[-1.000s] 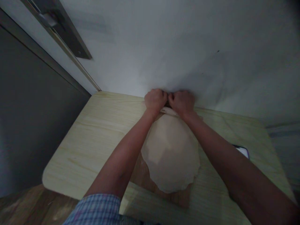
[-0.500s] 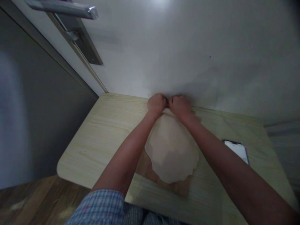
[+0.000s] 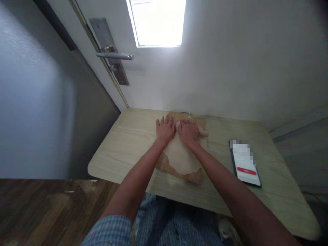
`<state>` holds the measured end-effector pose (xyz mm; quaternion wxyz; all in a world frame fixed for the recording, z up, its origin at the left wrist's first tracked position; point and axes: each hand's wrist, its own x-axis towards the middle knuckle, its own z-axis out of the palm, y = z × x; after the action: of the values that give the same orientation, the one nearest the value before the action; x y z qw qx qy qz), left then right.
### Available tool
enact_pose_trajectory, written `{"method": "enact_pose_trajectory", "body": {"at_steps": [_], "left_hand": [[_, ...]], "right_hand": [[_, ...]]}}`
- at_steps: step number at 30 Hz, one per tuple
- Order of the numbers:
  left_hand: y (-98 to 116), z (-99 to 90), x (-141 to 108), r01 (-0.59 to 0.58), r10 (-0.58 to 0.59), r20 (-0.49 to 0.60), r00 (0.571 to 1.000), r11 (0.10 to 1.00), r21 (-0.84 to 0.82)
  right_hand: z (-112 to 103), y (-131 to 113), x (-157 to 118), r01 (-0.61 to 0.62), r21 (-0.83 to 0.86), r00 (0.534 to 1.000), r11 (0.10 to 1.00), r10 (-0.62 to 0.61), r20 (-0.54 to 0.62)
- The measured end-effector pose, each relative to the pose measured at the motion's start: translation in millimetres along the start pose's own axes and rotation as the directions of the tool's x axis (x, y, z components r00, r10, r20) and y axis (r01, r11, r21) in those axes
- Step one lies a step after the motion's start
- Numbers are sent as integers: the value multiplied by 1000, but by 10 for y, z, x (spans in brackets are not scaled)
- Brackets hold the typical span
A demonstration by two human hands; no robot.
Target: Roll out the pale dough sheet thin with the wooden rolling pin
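Observation:
A thin, pale sheet of what looks like dough (image 3: 183, 159) lies on a brown board (image 3: 166, 165) on the light wooden table. Its far edge is rolled up, and the end of that roll pokes out to the right of my right hand. My left hand (image 3: 165, 130) rests on the left part of the sheet near the roll, fingers spread. On the roll itself lies my right hand (image 3: 188, 131), fingers stretched forward and palm down. The part of the roll under my hands is hidden.
A phone (image 3: 246, 164) with a lit screen lies on the table (image 3: 123, 147) to the right. Behind the table stands a white door with a metal handle (image 3: 115, 55) and a bright window (image 3: 160, 22).
Both hands have come nearer from the table's far edge and opened out from closed grips. The sheet's far part is now rolled. The view has tilted up, showing the door window.

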<state>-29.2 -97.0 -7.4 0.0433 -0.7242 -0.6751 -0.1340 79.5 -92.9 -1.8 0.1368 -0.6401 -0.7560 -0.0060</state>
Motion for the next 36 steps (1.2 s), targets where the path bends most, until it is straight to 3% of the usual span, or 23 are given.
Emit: {"method": "enact_pose_trajectory", "body": {"at_steps": [4,9,13,18,23,27,36], "left_hand": [[12,-142,-187,-10,7,50,999,998,55],[112,-289,-278,-63,59,115,992,997,35],[191,-311,-298,-82,83,126,989,996,-18],[283,-229,-309,-122,123,85,989,992,-7],[384,-43,-263,39,-39,-58,998,999,4],[424,61,-117,82,-82,-99,992,997,-2],[421,122,370,96,-96,2,995,995,-18]], "right_hand": [[-42,34,-264,107,-33,994,994,-107,-4],[-175,179,-461,299,-94,952,950,-289,106],[-250,364,-491,330,-58,942,942,-326,76],[-178,581,-480,269,-20,963,963,-268,27],[-63,535,-419,99,-58,992,993,-103,-72],[-14,487,-271,40,-60,993,997,-47,-109],[-24,523,185,-32,-70,999,997,30,-26]]}}
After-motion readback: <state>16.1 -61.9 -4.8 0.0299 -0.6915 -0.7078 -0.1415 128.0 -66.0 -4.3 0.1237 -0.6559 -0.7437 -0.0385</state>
